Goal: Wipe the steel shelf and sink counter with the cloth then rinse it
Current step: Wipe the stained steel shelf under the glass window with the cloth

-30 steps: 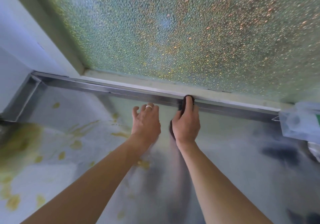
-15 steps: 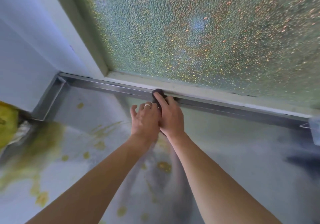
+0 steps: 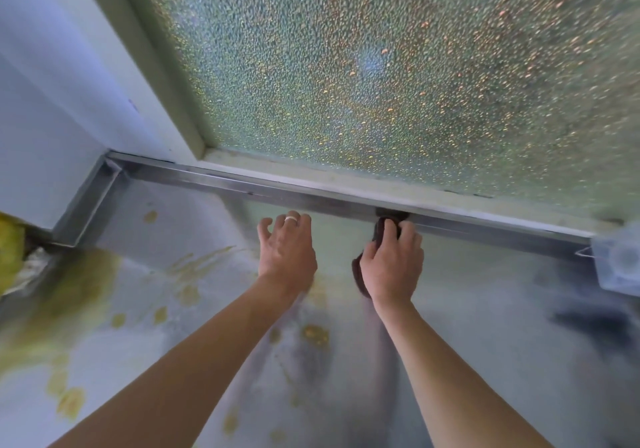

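Observation:
A steel shelf (image 3: 485,326) fills the lower view, its raised back rim (image 3: 242,184) running below a frosted window. My right hand (image 3: 393,267) grips a dark cloth (image 3: 381,228) and presses it against the back rim near the middle. My left hand (image 3: 287,250), with a ring on one finger, rests flat on the shelf just left of it, fingers relaxed and slightly spread. Most of the cloth is hidden under my right hand.
Yellowish smears and spots (image 3: 187,295) mark the shelf's left half. A yellow thing (image 3: 10,250) shows at the left edge. A clear plastic container (image 3: 620,267) sits at the right end of the rim. The textured window pane (image 3: 381,67) rises behind, a white wall at left.
My right hand has slid the cloth to the right along the back rim, away from my left hand. My left hand has stayed in about the same place.

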Demonstrator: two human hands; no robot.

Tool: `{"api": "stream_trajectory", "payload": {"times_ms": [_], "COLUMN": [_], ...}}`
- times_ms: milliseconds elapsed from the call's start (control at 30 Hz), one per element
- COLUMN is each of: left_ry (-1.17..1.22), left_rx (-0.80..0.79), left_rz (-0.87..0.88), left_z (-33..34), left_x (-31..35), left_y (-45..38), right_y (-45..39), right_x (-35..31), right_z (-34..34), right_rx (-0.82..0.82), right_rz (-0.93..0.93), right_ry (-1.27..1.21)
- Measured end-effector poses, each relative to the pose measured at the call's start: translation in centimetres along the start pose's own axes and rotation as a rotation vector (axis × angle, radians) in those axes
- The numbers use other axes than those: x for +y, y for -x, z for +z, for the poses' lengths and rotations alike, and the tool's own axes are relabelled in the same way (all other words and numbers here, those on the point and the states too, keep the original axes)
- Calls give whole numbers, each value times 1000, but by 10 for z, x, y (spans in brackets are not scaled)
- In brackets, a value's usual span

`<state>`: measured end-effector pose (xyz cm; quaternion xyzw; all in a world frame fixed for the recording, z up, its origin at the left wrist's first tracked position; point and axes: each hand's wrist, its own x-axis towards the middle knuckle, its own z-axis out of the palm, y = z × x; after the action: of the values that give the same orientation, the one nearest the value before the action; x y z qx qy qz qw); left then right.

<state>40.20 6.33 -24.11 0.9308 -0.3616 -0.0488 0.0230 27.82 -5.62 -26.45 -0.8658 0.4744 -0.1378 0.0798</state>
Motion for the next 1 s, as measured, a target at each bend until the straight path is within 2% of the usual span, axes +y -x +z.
{"api": "stream_trajectory", "payload": {"times_ms": [133,500,600,667,700,767,833,867,1000], "left_ry": [12,74,76,95,107,101,87,81,47], "left_rx": [-5,82,118,154,166,172,175,183,229], "left_rz": [-15,-49,-85,-124,-149,-170,-173,-175,-207], "left_z": [5,5,3,0,-1,-5,-6,-6,4], "left_x": [-6,-34,-36,-35,-32,-25,-19,-17,-17], "left_y": [4,17,27,34,36,41,45,48,68], "right_y": [4,4,3,8,11,15,14,12,17], "right_x": [-23,-90,-88,-81,-75,-56,-27,-11,21], "right_z": [4,20,12,1,-4,-12,-17,-18,-5], "right_rx": [16,-185,-355,-455,-409,-173,33,70,-95], "right_rz": [64,-294,-451,-466,-441,-375,-324,-301,-249], "right_ry": [-42,-210,-450,-623,-659,-652,-535,-444,-163]}}
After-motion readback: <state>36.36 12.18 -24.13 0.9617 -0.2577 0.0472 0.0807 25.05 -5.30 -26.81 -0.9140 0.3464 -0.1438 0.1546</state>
